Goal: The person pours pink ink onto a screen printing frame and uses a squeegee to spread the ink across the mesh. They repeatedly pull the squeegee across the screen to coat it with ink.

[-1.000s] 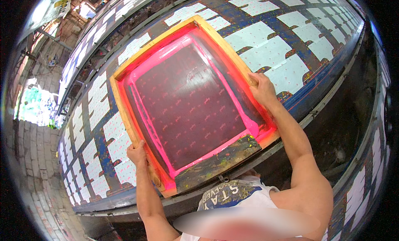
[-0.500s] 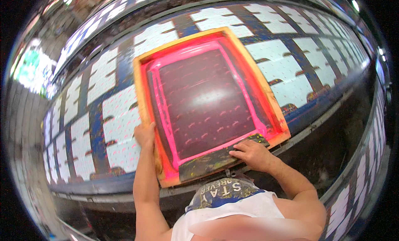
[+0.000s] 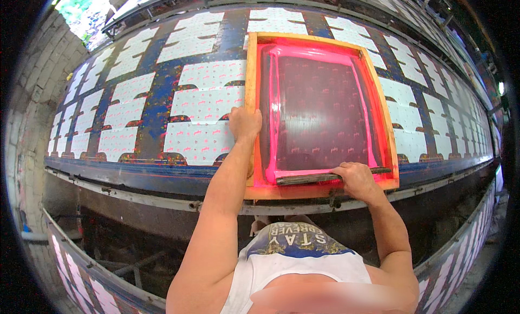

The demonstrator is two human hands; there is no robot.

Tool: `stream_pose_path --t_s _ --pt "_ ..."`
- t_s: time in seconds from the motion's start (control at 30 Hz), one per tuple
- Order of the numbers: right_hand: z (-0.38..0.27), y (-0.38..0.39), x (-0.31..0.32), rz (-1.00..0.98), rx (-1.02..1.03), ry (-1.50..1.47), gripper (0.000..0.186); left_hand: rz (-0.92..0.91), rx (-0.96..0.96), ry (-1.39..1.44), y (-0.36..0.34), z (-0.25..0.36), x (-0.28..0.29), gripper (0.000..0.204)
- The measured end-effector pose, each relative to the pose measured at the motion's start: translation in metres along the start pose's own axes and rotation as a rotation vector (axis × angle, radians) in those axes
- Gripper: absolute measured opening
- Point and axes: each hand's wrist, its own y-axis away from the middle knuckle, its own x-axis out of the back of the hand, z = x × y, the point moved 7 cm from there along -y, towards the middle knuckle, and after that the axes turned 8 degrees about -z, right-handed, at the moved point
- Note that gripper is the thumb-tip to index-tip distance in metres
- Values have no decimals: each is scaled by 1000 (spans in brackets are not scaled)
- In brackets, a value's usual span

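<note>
A wooden screen printing frame (image 3: 388,135) lies on the long table, its inner edges coated in bright pink ink (image 3: 274,119). The dark mesh (image 3: 322,111) shows a pattern of small pink prints. My left hand (image 3: 245,123) is closed around the left side of the frame. At the near end of the mesh, my right hand (image 3: 357,179) grips a dark, stained squeegee (image 3: 309,178) that lies across the frame's width. The squeegee's lower edge is hidden in the ink.
White cut pieces (image 3: 197,135) lie in rows on the blue, ink-spattered table (image 3: 162,105), several bearing small pink prints. A metal rail (image 3: 151,197) runs along the near edge. More tables with white pieces stand beyond and behind me. A block wall (image 3: 46,86) rises at left.
The view has turned, and the frame now appears straighter and farther right. The squeegee shows a narrower face than before. Both hands keep their holds.
</note>
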Motion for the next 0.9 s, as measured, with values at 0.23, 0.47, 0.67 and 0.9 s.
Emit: stream_pose_path --t_s 0.23,0.47,0.67,0.9 --pt "-14 9 -25 221 31 -41 54 121 -115 35 -13 0 -11 60" --pt "27 -60 -16 484 49 72 51 100 -125 68 -9 2 -5 54" --pt "101 -170 23 524 50 103 44 109 -113 24 -12 6 -3 52" --pt "184 -293 72 606 52 202 35 127 -72 32 -9 3 -4 50"
